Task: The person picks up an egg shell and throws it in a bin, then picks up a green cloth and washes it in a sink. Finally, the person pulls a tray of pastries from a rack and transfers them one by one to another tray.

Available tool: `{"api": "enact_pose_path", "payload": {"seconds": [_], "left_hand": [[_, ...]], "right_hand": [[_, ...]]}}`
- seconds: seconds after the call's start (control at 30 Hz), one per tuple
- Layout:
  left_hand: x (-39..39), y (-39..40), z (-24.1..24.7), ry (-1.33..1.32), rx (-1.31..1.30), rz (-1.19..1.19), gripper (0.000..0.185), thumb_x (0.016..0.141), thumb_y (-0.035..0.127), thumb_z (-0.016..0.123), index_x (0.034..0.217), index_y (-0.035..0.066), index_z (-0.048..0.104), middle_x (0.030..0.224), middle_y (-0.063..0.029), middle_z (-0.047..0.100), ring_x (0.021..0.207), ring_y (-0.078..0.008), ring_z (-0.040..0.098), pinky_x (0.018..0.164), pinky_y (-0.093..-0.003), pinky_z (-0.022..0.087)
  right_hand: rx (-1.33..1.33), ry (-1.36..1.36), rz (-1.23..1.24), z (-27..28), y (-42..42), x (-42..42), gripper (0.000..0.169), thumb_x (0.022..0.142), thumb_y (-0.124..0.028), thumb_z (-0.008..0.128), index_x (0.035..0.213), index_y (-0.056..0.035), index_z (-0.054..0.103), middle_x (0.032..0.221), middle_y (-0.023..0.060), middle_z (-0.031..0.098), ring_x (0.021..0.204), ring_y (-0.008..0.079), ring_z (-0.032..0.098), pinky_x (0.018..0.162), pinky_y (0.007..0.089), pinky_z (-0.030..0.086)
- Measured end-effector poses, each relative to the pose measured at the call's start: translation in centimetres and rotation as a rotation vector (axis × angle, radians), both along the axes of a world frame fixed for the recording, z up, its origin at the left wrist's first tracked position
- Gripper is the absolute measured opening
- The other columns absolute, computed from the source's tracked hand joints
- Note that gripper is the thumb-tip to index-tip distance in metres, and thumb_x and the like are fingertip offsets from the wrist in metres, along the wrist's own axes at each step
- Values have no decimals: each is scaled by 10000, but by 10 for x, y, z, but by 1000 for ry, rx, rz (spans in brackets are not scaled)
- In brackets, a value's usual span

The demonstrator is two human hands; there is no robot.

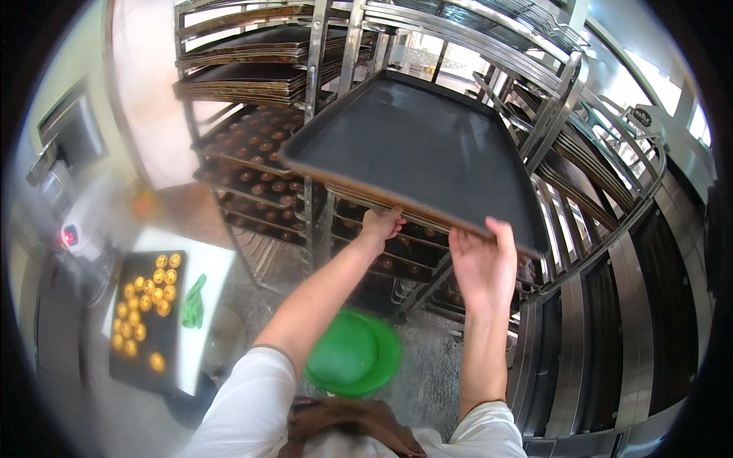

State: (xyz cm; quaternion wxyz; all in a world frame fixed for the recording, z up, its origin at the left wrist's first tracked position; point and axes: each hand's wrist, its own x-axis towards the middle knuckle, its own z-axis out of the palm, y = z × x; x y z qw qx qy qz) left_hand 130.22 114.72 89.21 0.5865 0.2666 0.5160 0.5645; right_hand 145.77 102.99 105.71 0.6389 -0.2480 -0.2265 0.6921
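Note:
A large dark baking tray (412, 143) lies tilted in front of me, its far part between the uprights of a metal tray rack (350, 48). Under its near rim, more brown tray edges show, so it may be the top one of a stack. My left hand (382, 224) is curled at the middle of that near edge, its fingers partly hidden beneath. Nearer the right corner, my right hand (484, 263) holds the rim with the thumb on top and the palm below.
Left, another rack holds stacked trays (240, 89) and trays of round brown pieces (257, 137). A tray of yellow round pastries (146, 295) and a green cloth or glove (193, 303) lie on a white board (215, 257). A green basin (355, 352) sits below. Metal-framed panels (630, 332) stand right.

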Motion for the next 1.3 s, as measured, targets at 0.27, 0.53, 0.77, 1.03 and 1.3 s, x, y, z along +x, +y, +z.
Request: {"api": "enact_pose_path", "payload": {"seconds": [0.27,0.53,0.77,1.03,1.3], "left_hand": [[-13,-54,4,-135,243,-173,510,880,357,652,1249,31,521,1205,-105,590,1066,-209,579,876,-336,485],[12,-208,53,602,122,-794,737,770,389,777,1340,41,466,1335,-116,515,1211,-241,511,991,-399,434],[19,-266,76,-747,338,-62,521,837,257,638,1245,-44,519,1236,-173,589,1159,-319,545,1040,-475,376],[-75,-437,40,-763,349,155,336,752,-9,612,1087,-30,624,1009,-180,664,983,-304,626,927,-460,463],[-124,-659,-15,-661,317,215,688,690,34,647,1345,16,437,1220,-130,569,1136,-268,527,1023,-421,364]], "right_hand": [[28,45,-23,-14,-132,29,339,852,-124,582,1178,-33,572,1152,98,629,1108,233,561,1024,402,395],[-14,-65,-48,-44,-141,60,496,855,-164,599,1317,-37,470,1295,72,527,1218,226,470,1082,437,324],[389,-590,327,-110,-150,77,707,759,-203,785,1362,-48,452,1373,74,493,1293,247,436,1098,474,307],[188,-956,-290,-226,-85,135,545,932,-473,440,1348,-127,508,1391,156,445,1248,298,488,1067,429,390],[-38,-827,-202,-134,-261,17,544,804,-416,573,1172,-18,615,1243,136,548,1136,286,518,975,412,389]]}}
